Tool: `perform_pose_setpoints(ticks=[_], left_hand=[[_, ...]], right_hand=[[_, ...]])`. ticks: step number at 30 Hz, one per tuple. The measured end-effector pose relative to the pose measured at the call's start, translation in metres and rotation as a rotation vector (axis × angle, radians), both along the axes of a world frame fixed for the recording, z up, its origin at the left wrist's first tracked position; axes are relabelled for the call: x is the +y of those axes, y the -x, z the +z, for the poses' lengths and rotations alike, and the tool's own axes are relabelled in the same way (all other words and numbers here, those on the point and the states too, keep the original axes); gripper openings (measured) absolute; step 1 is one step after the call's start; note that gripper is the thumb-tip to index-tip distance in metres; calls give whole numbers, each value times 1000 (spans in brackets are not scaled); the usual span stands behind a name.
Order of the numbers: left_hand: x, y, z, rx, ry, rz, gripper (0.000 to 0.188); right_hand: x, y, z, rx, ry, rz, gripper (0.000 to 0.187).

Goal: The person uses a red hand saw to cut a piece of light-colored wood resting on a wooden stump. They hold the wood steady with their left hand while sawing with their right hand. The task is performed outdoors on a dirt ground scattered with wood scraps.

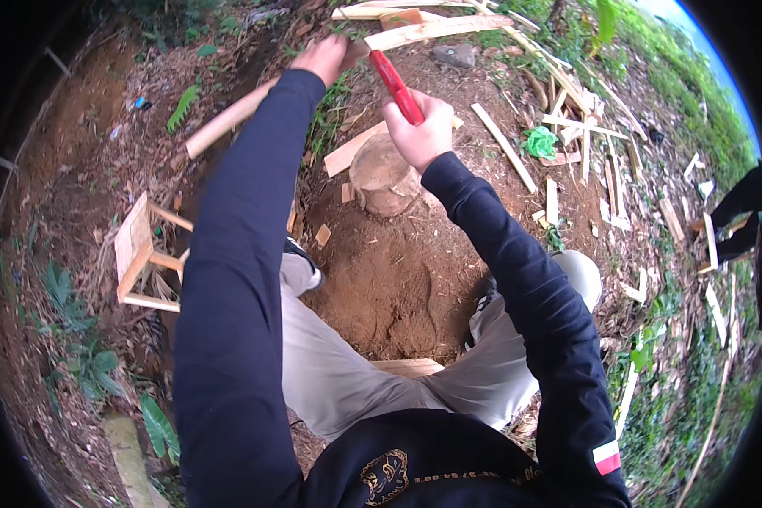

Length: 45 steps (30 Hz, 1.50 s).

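Note:
My right hand [421,127] is wrapped round the red handle [395,87] of a tool, held tilted with its far end up and to the left. A dull blurred patch beside that end may be its blade; its kind does not show clearly. My left hand [323,57] reaches out at the far side, close to the handle's far end and a pale wood strip [438,32]. Its fingers are blurred and partly hidden, so their grip cannot be read. Below my hands stands a round tree stump [384,175], with a flat wood piece [356,149] behind it.
A long pale pole [231,117] lies left of my hands. A small wooden stool [148,254] lies tipped at the left. Split wood strips [571,102] are heaped at the right, near a green crumpled wrapper [540,141]. A grey stone [455,56] sits beyond the stump. Someone's dark-clothed leg [741,212] shows at the right edge.

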<state>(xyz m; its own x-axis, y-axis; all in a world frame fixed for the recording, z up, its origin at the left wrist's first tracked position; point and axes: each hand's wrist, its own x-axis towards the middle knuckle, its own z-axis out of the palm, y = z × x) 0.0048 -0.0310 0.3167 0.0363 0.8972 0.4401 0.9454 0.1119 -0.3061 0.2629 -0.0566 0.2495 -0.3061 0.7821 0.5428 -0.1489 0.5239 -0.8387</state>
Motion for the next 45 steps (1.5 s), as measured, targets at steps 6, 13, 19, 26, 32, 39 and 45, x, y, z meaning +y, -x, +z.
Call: perform_pose_setpoints(ticks=[6,13,19,26,32,39,45], left_hand=[[12,-24,-6,-46,7,38,46],[17,-28,13,48,-80,-33,44],[-38,-31,-18,-57,-193,-54,39],[-75,-29,-56,-66,-292,57,38],[-76,-4,-99,-139,-143,67,44],[-66,14,-198,-267,-36,27,33],[-46,18,-260,-469,-133,-8,19]], right_hand=[[11,-31,-1,-58,-22,-45,26],[15,-41,14,81,53,-13,22],[-12,-68,64,203,471,407,19],[-48,-42,127,-56,530,473,30],[-37,-19,99,-219,519,471,30],[-14,7,4,-168,712,360,34],[-14,25,-67,-89,764,285,41]])
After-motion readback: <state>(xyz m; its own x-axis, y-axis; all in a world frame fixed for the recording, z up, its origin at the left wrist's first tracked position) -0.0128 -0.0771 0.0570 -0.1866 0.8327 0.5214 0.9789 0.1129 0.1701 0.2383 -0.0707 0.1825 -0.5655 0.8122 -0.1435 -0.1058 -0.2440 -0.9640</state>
